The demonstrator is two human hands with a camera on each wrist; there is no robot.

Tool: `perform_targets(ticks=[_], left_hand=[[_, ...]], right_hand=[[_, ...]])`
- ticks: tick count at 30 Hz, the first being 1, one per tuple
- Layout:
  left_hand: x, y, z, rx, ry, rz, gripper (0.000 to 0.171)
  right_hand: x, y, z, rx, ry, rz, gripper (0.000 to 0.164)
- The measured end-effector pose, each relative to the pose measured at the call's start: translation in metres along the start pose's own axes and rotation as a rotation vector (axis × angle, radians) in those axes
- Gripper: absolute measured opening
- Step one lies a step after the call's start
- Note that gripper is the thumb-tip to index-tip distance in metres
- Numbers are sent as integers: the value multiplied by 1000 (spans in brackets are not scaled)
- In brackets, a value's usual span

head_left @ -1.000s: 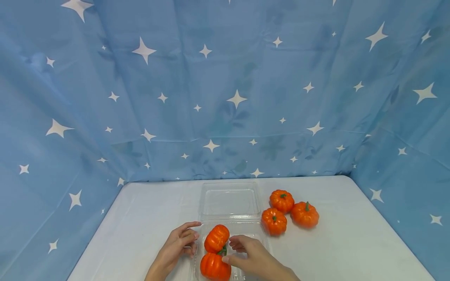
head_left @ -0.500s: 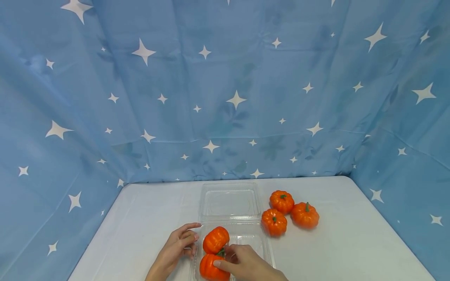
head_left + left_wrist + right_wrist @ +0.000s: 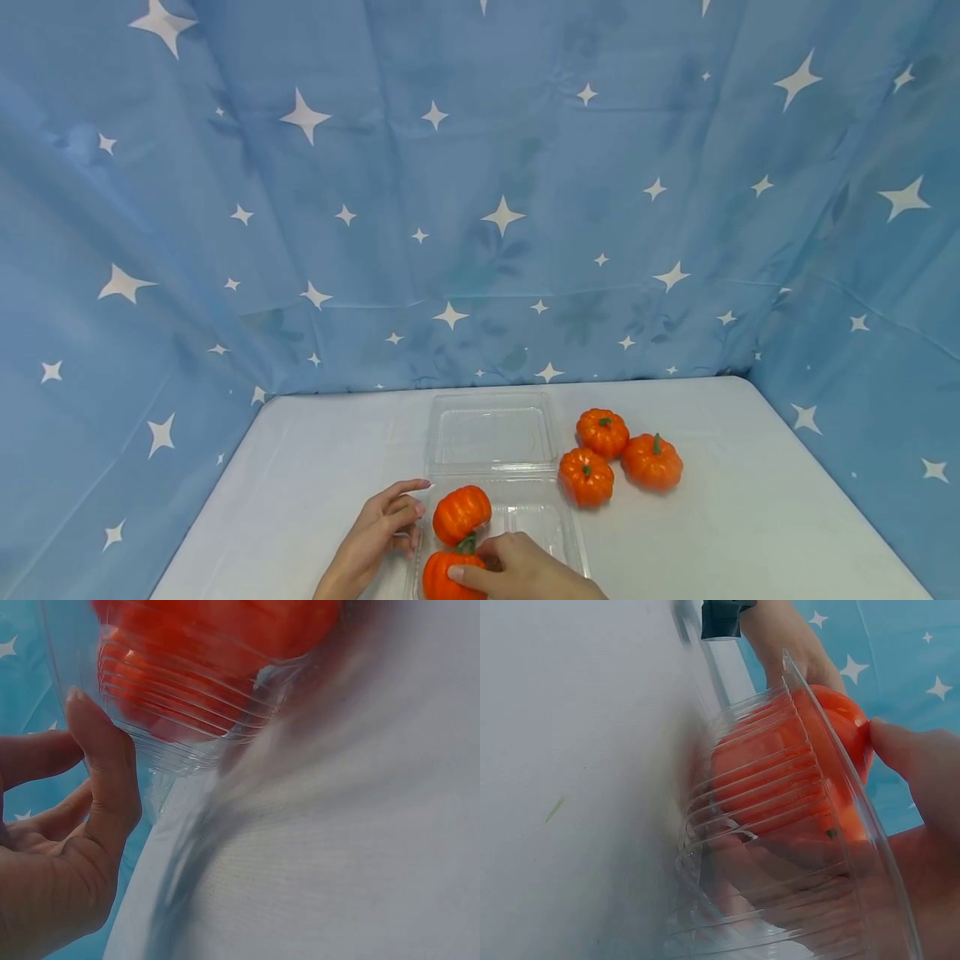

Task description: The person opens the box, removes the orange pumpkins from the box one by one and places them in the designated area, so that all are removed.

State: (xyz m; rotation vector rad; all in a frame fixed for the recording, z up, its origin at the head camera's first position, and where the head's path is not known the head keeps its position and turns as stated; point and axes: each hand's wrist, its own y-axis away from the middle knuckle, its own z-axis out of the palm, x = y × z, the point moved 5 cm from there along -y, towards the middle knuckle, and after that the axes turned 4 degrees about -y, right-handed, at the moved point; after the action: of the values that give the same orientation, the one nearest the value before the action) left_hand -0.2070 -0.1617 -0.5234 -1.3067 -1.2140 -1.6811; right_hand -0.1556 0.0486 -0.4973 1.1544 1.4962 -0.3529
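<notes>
A clear plastic clamshell container [image 3: 551, 521] lies open on the table, its lid folded back. Inside, along its left side, are two orange toy pumpkins: a rear pumpkin [image 3: 461, 514] and a front pumpkin [image 3: 444, 577], their green stems close together. My right hand [image 3: 528, 571] grips the front pumpkin from the right. In the right wrist view the thumb presses on that pumpkin [image 3: 840, 724], and the other fingers show through the ribbed container wall. My left hand [image 3: 369, 540] holds the container's left rim with bent fingers; the left wrist view shows a fingertip [image 3: 77, 705] on that edge.
Three more orange pumpkins sit right of the container: a back one [image 3: 602, 432], a near one [image 3: 586, 477] and a right one [image 3: 652, 462]. The white tabletop [image 3: 750, 517] spreads around them. A blue star-patterned curtain [image 3: 480, 208] encloses the back and sides.
My right hand has moved left and nearer, its thumb coming across the front pumpkin, which has shifted slightly left. The left hand stays at the container's rim.
</notes>
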Motion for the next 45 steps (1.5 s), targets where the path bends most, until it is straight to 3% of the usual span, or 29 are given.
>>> perform_targets(ticks=[6, 23, 38, 45], left_hand=[[-1, 0, -2, 5, -1, -3, 55], [-1, 1, -3, 8, -5, -17, 55], [0, 0, -2, 0, -1, -5, 55], [1, -1, -1, -2, -6, -3, 56]], right_hand=[[-1, -1, 1, -13, -18, -24, 33], [1, 1, -4, -18, -48, 8, 44], [-3, 20, -19, -41, -78, -47, 46], [1, 28, -26, -24, -144, -11, 52]])
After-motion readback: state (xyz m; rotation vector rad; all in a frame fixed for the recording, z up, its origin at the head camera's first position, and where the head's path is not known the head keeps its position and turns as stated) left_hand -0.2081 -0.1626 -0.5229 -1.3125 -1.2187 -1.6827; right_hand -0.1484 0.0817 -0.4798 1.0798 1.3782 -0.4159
